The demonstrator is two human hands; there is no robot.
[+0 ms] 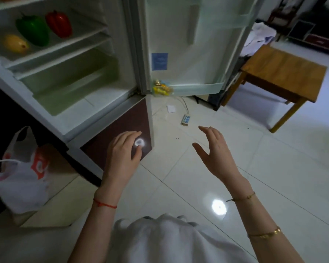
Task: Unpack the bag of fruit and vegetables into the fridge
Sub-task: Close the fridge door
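White plastic bag (pixel 17 179) with red print slumps on a low stand left of the fridge (pixel 95 103); my left hand (pixel 122 149) and right hand (pixel 215 150) hover open, empty; I judge the next reach goes left into it

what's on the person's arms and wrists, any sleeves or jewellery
Both forearms are bare, with no sleeves showing. The left hand has a thin red string bracelet at its wrist. The right hand has a thin gold chain bracelet at its wrist and a second gold bracelet higher up the forearm.
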